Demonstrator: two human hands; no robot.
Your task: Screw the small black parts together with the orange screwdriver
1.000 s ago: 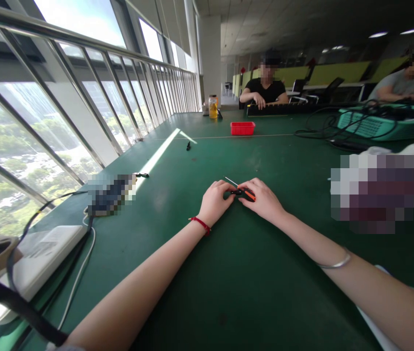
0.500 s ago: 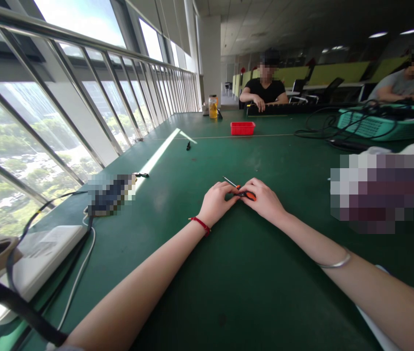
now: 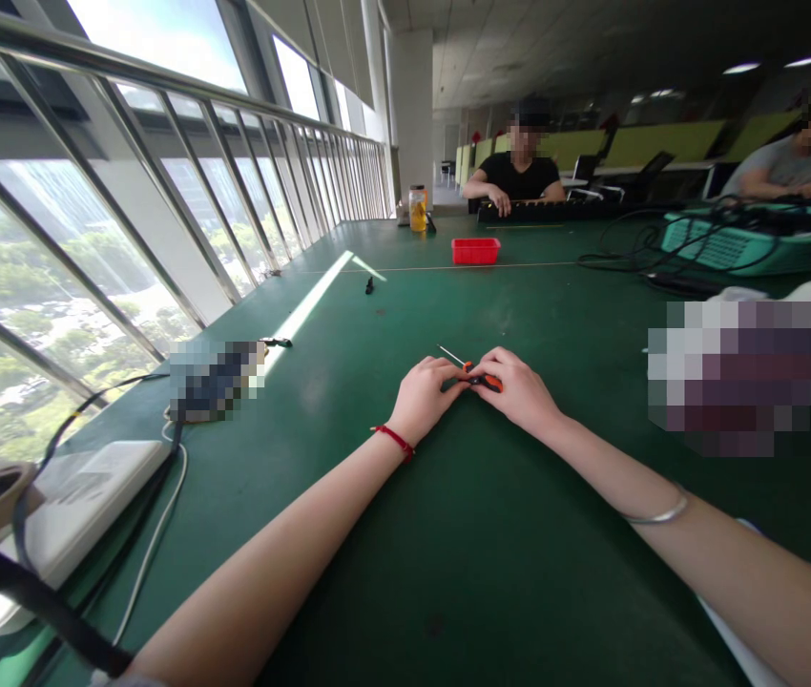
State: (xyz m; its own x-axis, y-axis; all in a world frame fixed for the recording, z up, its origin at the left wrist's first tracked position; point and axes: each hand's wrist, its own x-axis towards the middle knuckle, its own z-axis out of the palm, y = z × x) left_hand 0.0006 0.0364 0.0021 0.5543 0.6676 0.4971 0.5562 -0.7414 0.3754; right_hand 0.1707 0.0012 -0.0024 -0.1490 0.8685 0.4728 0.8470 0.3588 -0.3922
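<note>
A small screwdriver [image 3: 491, 383] with an orange and black handle lies between my two hands, just above the green table [image 3: 377, 534]. Its thin metal shaft points to the far left. My right hand [image 3: 516, 389] is closed around the handle's rear part, fingers bent over it. Thumb and fingertips of my left hand [image 3: 426, 393] pinch at the handle's front, meeting the right fingertips. The fingers cover the middle of the handle, and whether a smaller piece sits between them I cannot make out.
A red tray [image 3: 475, 251] stands farther off, with a small black piece [image 3: 369, 285] to its left. A teal basket [image 3: 741, 246] with black cables is at the right. A white power strip [image 3: 83, 515] and cords lie at the left. A co-worker [image 3: 520, 176] sits across the table.
My hands and the screwdriver stay in nearly the same place, with only a slight shift of the fingers on the handle. The co-worker's hand across the table has moved a little left.
</note>
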